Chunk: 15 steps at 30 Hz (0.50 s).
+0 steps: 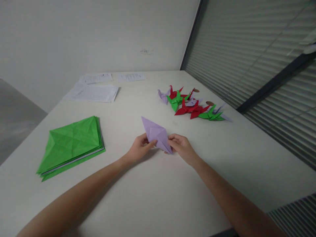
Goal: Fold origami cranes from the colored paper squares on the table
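Observation:
A lavender sheet of origami paper (156,132), folded into a long diamond with creased flaps, is held between my two hands just above the white table. My left hand (142,146) pinches its lower left edge, thumb on top. On the other side, my right hand (181,146) is closed on the lower right edge near the bottom point, thumb and fingers against the paper. The fingers under the paper are partly hidden. One point of the diamond sticks out toward the upper left.
A stack of creased green paper (74,140) lies at left on the white table (138,204). Folded paper cranes in red (191,109), green (175,100) and lavender (163,96) cluster at right. Printed sheets (96,93) lie at the back left. Window blinds (247,56) border the right side.

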Each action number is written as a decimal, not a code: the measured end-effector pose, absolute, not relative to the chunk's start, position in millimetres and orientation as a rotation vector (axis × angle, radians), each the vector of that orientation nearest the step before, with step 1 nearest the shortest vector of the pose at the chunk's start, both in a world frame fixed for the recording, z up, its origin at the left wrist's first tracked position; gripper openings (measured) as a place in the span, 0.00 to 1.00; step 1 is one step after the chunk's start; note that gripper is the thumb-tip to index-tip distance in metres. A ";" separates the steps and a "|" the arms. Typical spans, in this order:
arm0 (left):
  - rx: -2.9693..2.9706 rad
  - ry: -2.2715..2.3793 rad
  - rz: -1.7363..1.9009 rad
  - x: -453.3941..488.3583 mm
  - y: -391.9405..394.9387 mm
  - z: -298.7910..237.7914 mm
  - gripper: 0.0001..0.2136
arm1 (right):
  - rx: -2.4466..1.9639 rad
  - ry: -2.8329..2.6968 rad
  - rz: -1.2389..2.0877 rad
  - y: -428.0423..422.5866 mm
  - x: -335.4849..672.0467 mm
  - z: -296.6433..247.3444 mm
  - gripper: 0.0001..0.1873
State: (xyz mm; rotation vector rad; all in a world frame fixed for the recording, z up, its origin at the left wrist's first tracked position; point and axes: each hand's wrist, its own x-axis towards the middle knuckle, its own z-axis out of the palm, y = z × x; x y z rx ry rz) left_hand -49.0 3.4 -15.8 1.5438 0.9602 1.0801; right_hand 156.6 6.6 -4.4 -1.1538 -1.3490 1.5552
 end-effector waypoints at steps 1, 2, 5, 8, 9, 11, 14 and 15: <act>1.483 0.944 1.086 -47.4 3.2 -16.9 0.21 | -1.152 -1.394 1.544 6.1 156.0 -6.6 0.18; 1.440 0.935 1.090 -46.2 3.1 -17.7 0.20 | -1.151 -1.441 1.494 5.7 155.9 -8.3 0.19; 1.349 0.883 1.099 -45.6 3.0 -19.3 0.24 | -1.130 -1.589 1.183 4.3 158.1 -9.1 0.28; 1.381 0.877 1.047 -47.7 2.1 -21.3 0.39 | -1.076 -1.908 0.821 2.8 162.3 -6.0 0.25; 1.457 0.917 1.012 -48.6 1.8 -22.3 0.40 | -1.059 -2.022 0.721 2.7 163.6 -5.6 0.19; 1.707 1.038 0.967 -50.5 1.4 -24.7 0.32 | -1.046 -2.182 0.587 3.2 165.3 -6.6 0.10; 2.143 1.187 0.986 -52.1 0.2 -25.3 0.15 | -1.049 -2.268 0.556 6.0 166.0 -10.6 0.05; 2.265 1.188 0.969 -52.2 -0.6 -23.9 0.13 | -1.045 -2.283 0.573 7.1 166.0 -11.5 0.04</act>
